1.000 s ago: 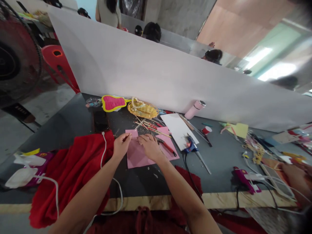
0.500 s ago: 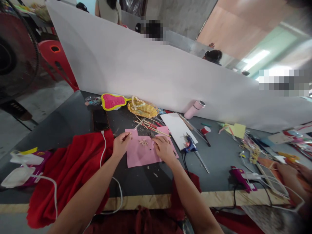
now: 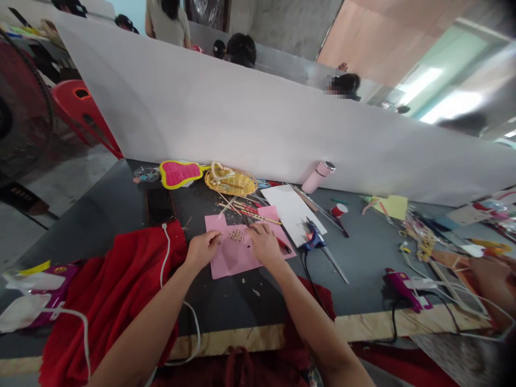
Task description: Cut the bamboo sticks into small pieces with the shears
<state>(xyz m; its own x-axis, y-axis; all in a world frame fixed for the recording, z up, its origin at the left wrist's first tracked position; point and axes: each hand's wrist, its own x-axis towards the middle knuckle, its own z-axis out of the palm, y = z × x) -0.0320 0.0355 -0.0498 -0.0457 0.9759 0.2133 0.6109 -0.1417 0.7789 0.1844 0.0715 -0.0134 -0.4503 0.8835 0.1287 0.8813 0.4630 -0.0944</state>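
My left hand [image 3: 204, 248] is held over the left edge of a pink paper sheet [image 3: 226, 263], thumb and fingertips pinched together. Whatever is in that pinch is too small to make out. A small pile of pale, bead-like pieces [image 3: 236, 235] lies on the paper between my hands. My right hand [image 3: 264, 246] rests low over the paper's right part, fingers stretched toward the pile. Beside and partly under it lies a dark tool with a red handle [image 3: 284, 245], perhaps pliers; the hand hides its middle. Thin sticks [image 3: 242, 207] lie just beyond the paper.
A blue glue gun [image 3: 313, 236] lies by a white board [image 3: 288, 209]. Farther back are a yellow basket [image 3: 236, 184], a pink bottle [image 3: 318, 177] and a pink-and-yellow item [image 3: 181, 174]. Red cloth [image 3: 116, 279], a phone [image 3: 160, 207] and cables lie left. Another person's hand [image 3: 489, 274] is at far right.
My right hand has shifted slightly toward the pile, and the tool's red handle now shows beside it. My left hand stays pinched, a little lower. The camera view has turned slightly.
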